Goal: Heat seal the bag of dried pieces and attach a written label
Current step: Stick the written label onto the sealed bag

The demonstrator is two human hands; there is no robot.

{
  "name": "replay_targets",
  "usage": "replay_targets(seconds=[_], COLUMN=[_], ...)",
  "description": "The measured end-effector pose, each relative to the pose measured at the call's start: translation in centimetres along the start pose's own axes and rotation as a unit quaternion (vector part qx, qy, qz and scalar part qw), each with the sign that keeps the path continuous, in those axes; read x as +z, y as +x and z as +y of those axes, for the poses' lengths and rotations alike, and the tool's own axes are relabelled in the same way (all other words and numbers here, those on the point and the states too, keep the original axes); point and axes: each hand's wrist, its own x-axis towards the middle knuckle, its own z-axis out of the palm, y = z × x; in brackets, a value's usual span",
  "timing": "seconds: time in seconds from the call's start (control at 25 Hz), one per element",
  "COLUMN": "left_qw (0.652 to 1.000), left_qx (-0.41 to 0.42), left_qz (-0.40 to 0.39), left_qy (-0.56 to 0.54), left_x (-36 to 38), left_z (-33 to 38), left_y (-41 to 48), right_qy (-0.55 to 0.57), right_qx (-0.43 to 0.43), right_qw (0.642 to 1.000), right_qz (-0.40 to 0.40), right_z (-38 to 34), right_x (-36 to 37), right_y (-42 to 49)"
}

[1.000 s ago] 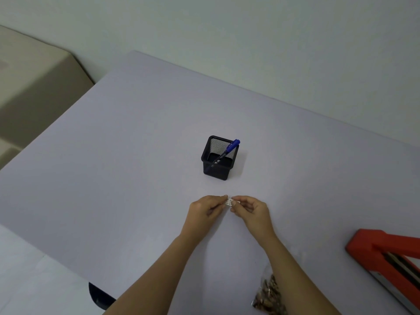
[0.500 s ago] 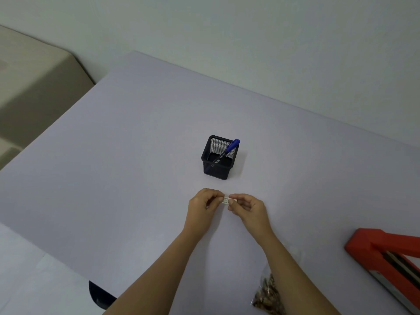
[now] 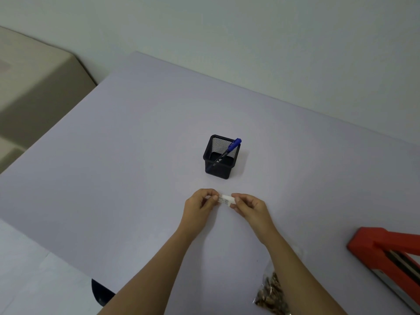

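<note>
Both hands, left hand (image 3: 200,206) and right hand (image 3: 251,206), pinch the small label (image 3: 225,199) by its ends above the table (image 3: 113,178); pen (image 3: 229,149) sits in its holder (image 3: 218,158), so writing looks done, while attaching to the bag (image 3: 270,296) near the sealer (image 3: 386,248) remains.

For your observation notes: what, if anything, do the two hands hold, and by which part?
A small white label, pinched at its two short ends: left hand on the left end, right hand on the right.
</note>
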Motion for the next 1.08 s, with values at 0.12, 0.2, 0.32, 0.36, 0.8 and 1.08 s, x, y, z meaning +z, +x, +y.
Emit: replay_targets(seconds=[0.12, 0.2, 0.32, 0.36, 0.8, 1.08], left_qw=[0.999, 0.998, 0.997, 0.997, 0.995, 0.985], left_qx=[-0.005, -0.01, -0.021, -0.023, -0.048, -0.06], left_qz=[0.041, 0.057, 0.071, 0.075, 0.011, -0.133], left_qy=[0.011, 0.017, 0.016, 0.011, -0.085, -0.096], left_x=[-0.5, -0.5, -0.4, -0.3, 5.3, 10.7], left_z=[-0.4, -0.6, -0.8, -0.8, 1.1, 1.7], left_y=[0.2, 0.2, -0.2, -0.3, -4.8, -9.4], right_qy=[-0.135, -0.211, -0.332, -0.348, -0.256, -0.15], right_qx=[-0.044, -0.073, -0.122, -0.135, -0.183, 0.014], right_qw=[0.989, 0.973, 0.931, 0.922, 0.906, 0.952], right_qz=[0.034, 0.055, 0.091, 0.099, 0.283, 0.268], right_z=[0.4, 0.5, 0.8, 0.8, 1.9, 4.6], right_x=[0.6, 1.4, 2.4, 2.6, -6.3, -10.6], right_y=[0.2, 0.1, 0.0, -0.2, -11.0, -14.6])
